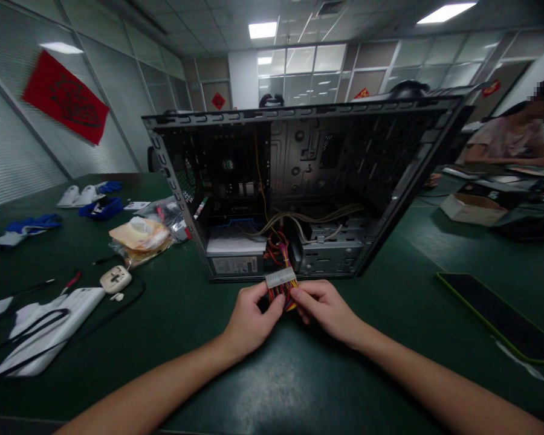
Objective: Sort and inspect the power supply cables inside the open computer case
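A wide, pale power connector (281,277) with red, yellow and black wires is held in front of an opened computer case (299,111). My left hand (254,314) pinches its wires from the left, thumb on top. From the right, my right hand (329,308) grips the same bundle, fingers closed just below the connector. The wires run back into the case beside the power supply (236,264), which sits at the lower left. A drive cage (330,257) stands at the lower right. Grey cables (317,216) cross the inside of the case.
On the left lie a white power strip (58,329) with black cords, a small round-cornered white plug (115,279), plastic bags (140,235) and blue-white gloves (31,226). To the right are a dark green-edged tray (494,314), a cardboard box (474,208) and a seated person (512,139).
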### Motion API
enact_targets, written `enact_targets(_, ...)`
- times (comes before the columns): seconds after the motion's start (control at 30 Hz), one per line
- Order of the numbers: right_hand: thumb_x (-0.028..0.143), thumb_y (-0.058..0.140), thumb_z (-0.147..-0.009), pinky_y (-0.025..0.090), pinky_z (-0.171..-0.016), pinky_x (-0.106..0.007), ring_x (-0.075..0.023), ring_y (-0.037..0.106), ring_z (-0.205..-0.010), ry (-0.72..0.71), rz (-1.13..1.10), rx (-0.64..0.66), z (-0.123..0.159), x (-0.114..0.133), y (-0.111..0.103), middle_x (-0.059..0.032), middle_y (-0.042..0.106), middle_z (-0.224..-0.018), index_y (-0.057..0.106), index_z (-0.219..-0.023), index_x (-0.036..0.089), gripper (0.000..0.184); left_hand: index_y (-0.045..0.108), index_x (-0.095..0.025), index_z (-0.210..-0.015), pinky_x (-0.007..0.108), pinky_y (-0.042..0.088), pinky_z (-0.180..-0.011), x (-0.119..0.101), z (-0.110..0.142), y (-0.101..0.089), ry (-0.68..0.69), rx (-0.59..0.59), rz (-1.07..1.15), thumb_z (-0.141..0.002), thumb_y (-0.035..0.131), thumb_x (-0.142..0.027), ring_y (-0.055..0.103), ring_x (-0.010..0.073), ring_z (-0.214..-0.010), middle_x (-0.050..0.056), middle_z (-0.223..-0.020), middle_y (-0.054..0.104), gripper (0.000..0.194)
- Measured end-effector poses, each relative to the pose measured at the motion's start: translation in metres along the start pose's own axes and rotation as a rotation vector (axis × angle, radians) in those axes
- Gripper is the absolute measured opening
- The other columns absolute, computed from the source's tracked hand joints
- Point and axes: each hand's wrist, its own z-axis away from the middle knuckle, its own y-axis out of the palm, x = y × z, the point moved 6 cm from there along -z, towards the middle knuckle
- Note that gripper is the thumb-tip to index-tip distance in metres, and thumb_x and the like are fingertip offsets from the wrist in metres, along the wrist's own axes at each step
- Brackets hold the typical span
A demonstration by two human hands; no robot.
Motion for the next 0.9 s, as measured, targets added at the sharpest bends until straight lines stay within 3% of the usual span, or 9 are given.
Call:
enact_targets(0.13, 0.062, 0.048, -0.091, 0.036, -0.045, -0.021, -0.0091, 0.045, -0.046, 0.007, -0.012, 0.016, -0.0005, 0.0004, 0.0022, 0.0028, 0.048, -0.055, 0.053, -0.063, 0.017, 0.053, 0.071, -0.013, -0.106, 0.03, 0.053, -0.084, 0.0, 0.0001, 0.0005, 0.013, -0.006, 0.001, -0.087, 0.06, -0.025, 0.07, 0.0214, -0.089, 0.007, -0.098, 0.076, 0.025)
enact_targets(0.4, 0.058, 0.047, -0.093, 0.035, -0.047, -0.021, -0.0091, 0.046, -0.046, -0.033, 0.035, 0.001, 0.0008, 0.0013, 0.0033, 0.0028, 0.047, -0.053, 0.052, -0.061, 0.016, 0.053, 0.073, -0.013, -0.095, 0.03, 0.055, -0.079, -0.0053, -0.0031, -0.0016, 0.042, -0.034, -0.044, -0.083, 0.062, -0.022, 0.07, 0.0202, -0.08, 0.006, -0.089, 0.077, 0.019)
enact_targets(0.57, 0.056, 0.045, -0.095, 0.035, -0.047, -0.021, -0.009, 0.045, -0.047, -0.051, 0.036, -0.005, 0.0014, -0.0033, 0.0054, 0.0032, 0.047, -0.055, 0.051, -0.063, 0.017, 0.051, 0.072, -0.014, -0.104, 0.032, 0.054, -0.085, -0.003, -0.0039, 0.0009, 0.036, 0.01, -0.011, -0.086, 0.06, -0.023, 0.069, 0.0207, -0.088, 0.006, -0.097, 0.076, 0.023)
enact_targets(0.77, 0.054, 0.041, -0.098, 0.036, -0.052, -0.023, -0.0105, 0.045, -0.049, -0.112, 0.065, -0.008, 0.0039, 0.001, 0.0064, 0.003, 0.048, -0.053, 0.05, -0.064, 0.018, 0.051, 0.072, -0.013, -0.094, 0.028, 0.053, -0.071, -0.0032, -0.0026, 0.0005, 0.026, 0.018, -0.071, -0.084, 0.064, -0.026, 0.066, 0.0182, -0.073, 0.005, -0.08, 0.074, 0.019)
enact_targets(0.9, 0.052, 0.039, -0.1, 0.037, -0.056, -0.024, -0.0114, 0.047, -0.052, -0.149, 0.121, 0.002, 0.0051, 0.0038, 0.0065, 0.0023, 0.048, -0.054, 0.05, -0.062, 0.018, 0.051, 0.071, -0.013, -0.097, 0.028, 0.053, -0.076, -0.0038, -0.0031, 0.0013, 0.05, 0.039, -0.073, -0.085, 0.061, -0.022, 0.067, 0.019, -0.078, 0.006, -0.086, 0.074, 0.019)
